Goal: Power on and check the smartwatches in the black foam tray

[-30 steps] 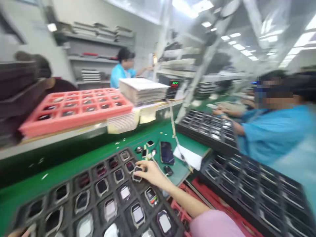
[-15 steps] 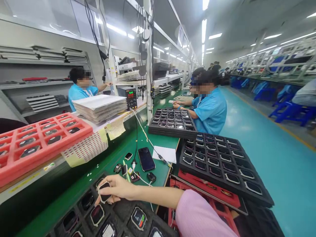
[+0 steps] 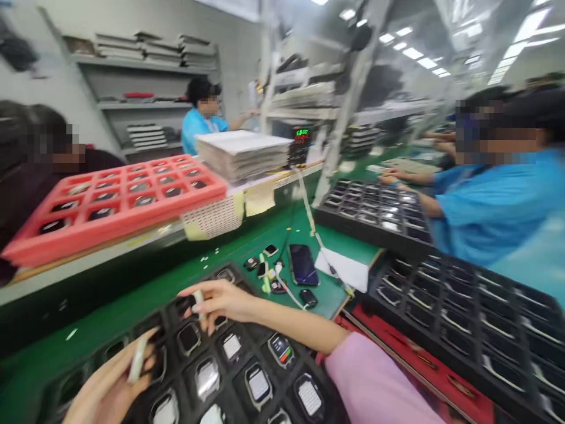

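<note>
Both hands [image 3: 220,300] pinch watch cases [image 3: 199,298] over tray [image 3: 282,377].

I see a green worktop [image 3: 145,288] carrying a black tray [image 3: 229,377] of watch cases, a dark phone [image 3: 302,265], loose watch bodies [image 3: 265,268], a white paper sheet [image 3: 348,271] and further black trays [image 3: 375,212].

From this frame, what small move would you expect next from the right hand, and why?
Probably lowering the watch case pinched in the right hand into a pocket of the black tray beneath it. That hand hovers low over the tray's far rows, where some pockets look dark and unfilled. The left hand already holds another pale piece, though blur hides detail.
</note>
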The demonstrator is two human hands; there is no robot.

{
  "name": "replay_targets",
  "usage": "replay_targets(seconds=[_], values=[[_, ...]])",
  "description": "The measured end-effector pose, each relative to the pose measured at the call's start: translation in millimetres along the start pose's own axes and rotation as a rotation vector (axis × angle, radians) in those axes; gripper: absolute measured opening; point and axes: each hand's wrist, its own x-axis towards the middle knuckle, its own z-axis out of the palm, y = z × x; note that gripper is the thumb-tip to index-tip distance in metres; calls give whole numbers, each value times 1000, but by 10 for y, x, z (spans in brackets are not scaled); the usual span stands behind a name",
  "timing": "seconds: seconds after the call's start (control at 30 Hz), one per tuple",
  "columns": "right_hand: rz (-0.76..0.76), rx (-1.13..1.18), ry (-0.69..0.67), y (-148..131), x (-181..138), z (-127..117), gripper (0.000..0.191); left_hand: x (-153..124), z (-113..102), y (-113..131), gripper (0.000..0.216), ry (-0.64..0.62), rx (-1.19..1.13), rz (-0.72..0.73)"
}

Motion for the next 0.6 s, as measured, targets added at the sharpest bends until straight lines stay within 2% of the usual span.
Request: replay_targets(seconds=[0.1, 0.2, 0.27, 0.4, 0.53, 0.6], values=[[74, 44, 27, 9, 1, 10, 56, -68, 31, -67, 51, -51, -20, 29], [134, 89, -17, 6, 30, 0, 51, -42, 68, -47, 47, -4, 36, 139], [158, 124, -41, 9, 50, -1, 47, -23, 54, -30, 46, 42, 115, 222], [193, 151, -76, 36, 65, 25, 45, -35, 14, -52, 42, 57, 304, 285], [209, 130, -52, 59, 80, 52, 45, -41, -13, -106, 40, 135, 499, 413], [213, 112, -27, 63, 90, 54, 44, -36, -27, -124, 38, 129, 552, 465]])
